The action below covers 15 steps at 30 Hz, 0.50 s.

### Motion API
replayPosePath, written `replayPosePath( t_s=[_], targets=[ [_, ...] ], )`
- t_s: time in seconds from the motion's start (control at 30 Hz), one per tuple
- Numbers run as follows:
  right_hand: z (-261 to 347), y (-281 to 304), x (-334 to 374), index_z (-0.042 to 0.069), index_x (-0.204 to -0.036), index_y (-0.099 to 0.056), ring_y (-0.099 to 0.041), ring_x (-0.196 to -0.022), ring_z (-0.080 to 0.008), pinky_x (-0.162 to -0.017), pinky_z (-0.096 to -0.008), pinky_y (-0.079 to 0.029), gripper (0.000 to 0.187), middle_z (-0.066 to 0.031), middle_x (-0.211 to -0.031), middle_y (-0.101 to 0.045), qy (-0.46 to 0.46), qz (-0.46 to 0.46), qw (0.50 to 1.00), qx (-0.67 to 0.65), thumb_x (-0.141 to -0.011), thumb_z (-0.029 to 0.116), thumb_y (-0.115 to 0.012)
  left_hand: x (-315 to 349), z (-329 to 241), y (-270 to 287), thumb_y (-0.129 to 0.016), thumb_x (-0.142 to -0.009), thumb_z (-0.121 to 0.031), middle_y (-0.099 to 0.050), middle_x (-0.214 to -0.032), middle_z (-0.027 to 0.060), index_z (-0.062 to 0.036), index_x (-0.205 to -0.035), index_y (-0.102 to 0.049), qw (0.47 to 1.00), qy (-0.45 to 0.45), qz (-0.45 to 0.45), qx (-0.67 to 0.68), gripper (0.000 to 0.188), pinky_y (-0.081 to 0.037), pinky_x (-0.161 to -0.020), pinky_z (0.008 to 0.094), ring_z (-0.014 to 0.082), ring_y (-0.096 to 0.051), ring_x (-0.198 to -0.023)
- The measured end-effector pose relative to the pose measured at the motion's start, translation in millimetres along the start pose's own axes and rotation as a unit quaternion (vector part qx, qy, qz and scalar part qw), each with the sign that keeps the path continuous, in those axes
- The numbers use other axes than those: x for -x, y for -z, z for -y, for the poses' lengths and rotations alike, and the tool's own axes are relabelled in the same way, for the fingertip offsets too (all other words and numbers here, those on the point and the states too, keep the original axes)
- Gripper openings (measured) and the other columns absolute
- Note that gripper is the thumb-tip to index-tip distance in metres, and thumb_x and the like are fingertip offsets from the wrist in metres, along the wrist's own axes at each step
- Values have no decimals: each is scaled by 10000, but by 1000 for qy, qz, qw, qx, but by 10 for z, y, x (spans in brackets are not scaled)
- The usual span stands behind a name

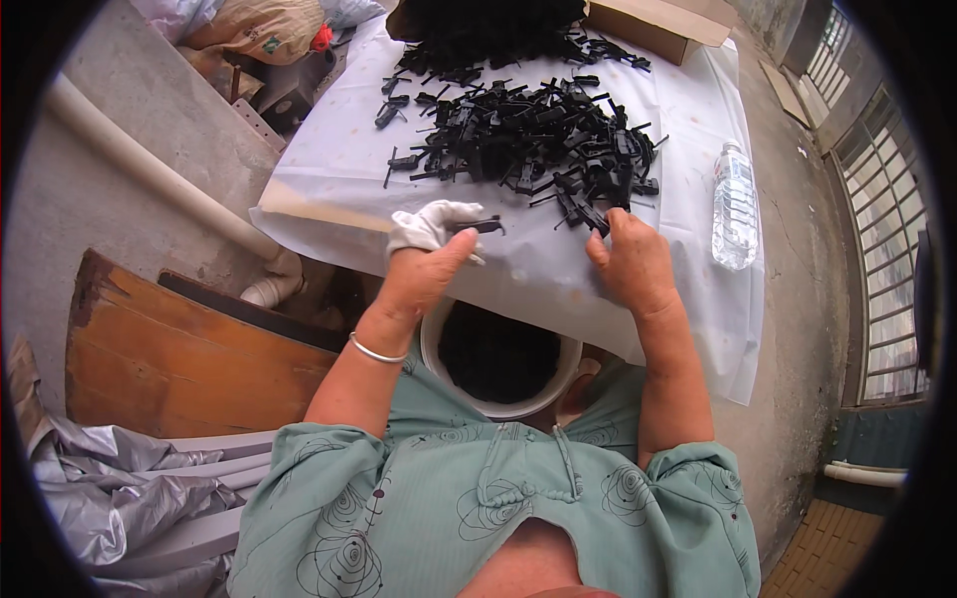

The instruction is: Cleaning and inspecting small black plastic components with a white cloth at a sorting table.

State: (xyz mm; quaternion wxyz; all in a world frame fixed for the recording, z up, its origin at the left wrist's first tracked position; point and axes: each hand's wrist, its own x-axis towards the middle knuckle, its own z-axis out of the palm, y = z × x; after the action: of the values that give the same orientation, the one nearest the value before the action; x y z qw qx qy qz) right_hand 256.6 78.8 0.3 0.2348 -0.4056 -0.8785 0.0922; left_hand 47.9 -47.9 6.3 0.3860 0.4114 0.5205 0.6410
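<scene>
A white glove with a bare thumb covers my left hand (429,234), which is closed on a small black plastic part (481,225) over the near edge of the table. At the near right side of a heap of black plastic parts (528,130), my right hand (633,257) has its thumb and fingers closed on another black part (583,211). That piece touches the heap, and its far end blends into the other dark parts. The heap lies on a white sheet covering the table (339,189).
Below the table edge stands a white bucket (431,349) with dark contents. A clear water bottle (735,204) lies on the table's right side. At the back is a cardboard box (653,25). Wooden boards (179,344) and a pale pipe (159,164) are on the left.
</scene>
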Motion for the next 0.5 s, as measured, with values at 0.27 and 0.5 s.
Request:
replayPosePath(
  t_s=[0.27, 0.5],
  targets=[
    [462, 213, 103, 11, -947, -552, -575, -622, -306, -541, -364, -464, 220, -132, -749, -588, 201, -69, 959, -187, -756, 87, -630, 120, -186, -41, -624, -819, -36, -564, -873, 39, 19, -1055, -512, 994, 7, 48, -94, 267, -487, -667, 228, 86, -561, -717],
    [605, -52, 228, 2, -845, -538, -527, -551, -251, -502, -317, -426, 108, -106, -691, -546, 263, -67, 893, -358, -768, -10, -613, 162, -68, -348, -606, -844, -79, -541, -820, 17, -30, -1031, -498, 998, 33, 31, 40, 221, -422, -518, 179, 49, -512, -615]
  ],
)
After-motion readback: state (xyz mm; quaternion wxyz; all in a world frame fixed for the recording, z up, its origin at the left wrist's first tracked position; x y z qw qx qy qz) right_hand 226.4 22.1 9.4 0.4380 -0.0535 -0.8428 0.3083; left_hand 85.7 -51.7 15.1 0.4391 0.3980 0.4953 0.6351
